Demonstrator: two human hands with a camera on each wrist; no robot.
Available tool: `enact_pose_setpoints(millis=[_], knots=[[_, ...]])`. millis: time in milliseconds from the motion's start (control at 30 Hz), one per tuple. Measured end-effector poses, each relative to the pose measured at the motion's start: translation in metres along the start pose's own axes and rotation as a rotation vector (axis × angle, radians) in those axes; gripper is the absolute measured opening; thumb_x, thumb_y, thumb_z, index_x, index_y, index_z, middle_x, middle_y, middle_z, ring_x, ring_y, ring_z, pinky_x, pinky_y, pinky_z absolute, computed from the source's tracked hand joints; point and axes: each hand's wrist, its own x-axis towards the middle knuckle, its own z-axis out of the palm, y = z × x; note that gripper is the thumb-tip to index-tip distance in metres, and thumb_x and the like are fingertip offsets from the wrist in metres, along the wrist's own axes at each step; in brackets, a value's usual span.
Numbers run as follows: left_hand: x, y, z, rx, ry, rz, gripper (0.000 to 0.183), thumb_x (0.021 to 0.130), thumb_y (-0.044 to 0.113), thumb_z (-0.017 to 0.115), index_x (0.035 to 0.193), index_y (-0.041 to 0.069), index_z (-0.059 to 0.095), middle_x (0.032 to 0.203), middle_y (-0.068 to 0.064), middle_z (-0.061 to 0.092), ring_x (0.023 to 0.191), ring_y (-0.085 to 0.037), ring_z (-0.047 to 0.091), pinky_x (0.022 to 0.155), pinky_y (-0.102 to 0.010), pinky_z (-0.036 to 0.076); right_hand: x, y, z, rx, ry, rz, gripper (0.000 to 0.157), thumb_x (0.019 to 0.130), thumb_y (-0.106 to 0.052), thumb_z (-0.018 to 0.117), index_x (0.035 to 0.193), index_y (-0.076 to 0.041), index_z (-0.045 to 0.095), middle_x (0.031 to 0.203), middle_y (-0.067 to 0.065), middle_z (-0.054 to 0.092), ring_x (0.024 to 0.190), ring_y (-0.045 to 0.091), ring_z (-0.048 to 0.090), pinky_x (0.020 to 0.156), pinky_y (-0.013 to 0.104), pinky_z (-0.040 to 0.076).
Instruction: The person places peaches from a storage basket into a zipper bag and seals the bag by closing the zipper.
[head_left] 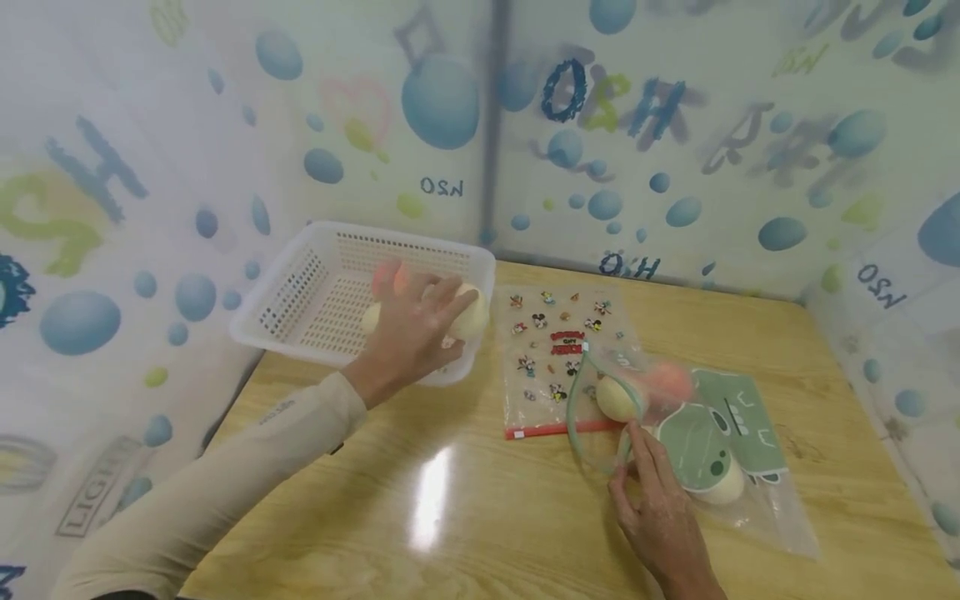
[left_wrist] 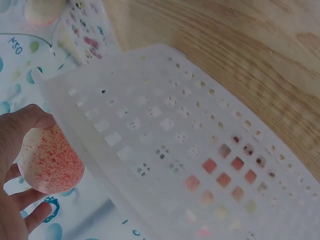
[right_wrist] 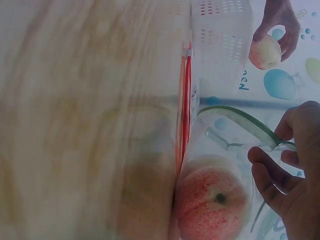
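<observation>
My left hand [head_left: 408,333] grips a peach [head_left: 471,313] at the right end of the white basket [head_left: 288,287]. In the left wrist view the peach [left_wrist: 52,162] is pale with red speckles, above the basket's rim. More round fruit, one pinkish [head_left: 386,275], shows behind the hand in the basket. My right hand [head_left: 660,517] pinches the green-edged mouth of a clear zip bag [head_left: 738,408] printed with a green cartoon face. Several peaches lie in this bag; a red-speckled peach [right_wrist: 212,202] is close below the right hand in the right wrist view.
A second clear bag [head_left: 540,387] with small cartoon prints and a red zip lies flat on the wooden table [head_left: 360,517], partly under the green bag's mouth. Walls covered in blue-dotted sheeting [head_left: 630,50] stand behind and at both sides.
</observation>
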Motion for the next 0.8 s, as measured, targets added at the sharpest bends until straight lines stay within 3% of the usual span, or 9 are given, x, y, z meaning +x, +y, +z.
enact_pose_setpoints(millis=[267,567,800], knots=[[0.004,0.017,0.006,-0.024,-0.038,-0.031,0.068,0.077,0.038,0.080,0.138,0.015,0.061,0.138,-0.013,0.059,0.121,-0.036,0.054,0.112,-0.071,0.013,0.001,0.002,-0.002,-0.018,-0.001,0.013,0.063,0.092,-0.021,0.050,0.149,0.006,0.043,0.134,0.023,0.054,0.080,0.019,0.066,0.064,0.035,0.058],[0.009,0.032,0.012,0.025,-0.046,0.004,0.067,0.080,0.043,0.077,0.140,0.018,0.060,0.139,-0.010,0.058,0.125,-0.034,0.052,0.108,-0.069,0.025,0.000,0.001,0.000,-0.025,0.015,0.004,0.062,0.094,-0.024,0.045,0.149,0.006,0.043,0.134,0.024,0.054,0.078,0.015,0.061,0.061,0.036,0.057],[0.010,0.049,0.020,-0.031,-0.044,0.044,0.069,0.076,0.042,0.082,0.137,0.019,0.059,0.138,-0.008,0.058,0.123,-0.031,0.051,0.110,-0.069,0.022,0.000,0.002,0.001,-0.022,0.010,0.006,0.062,0.093,-0.022,0.047,0.148,0.007,0.044,0.134,0.023,0.054,0.077,0.014,0.061,0.059,0.035,0.056]])
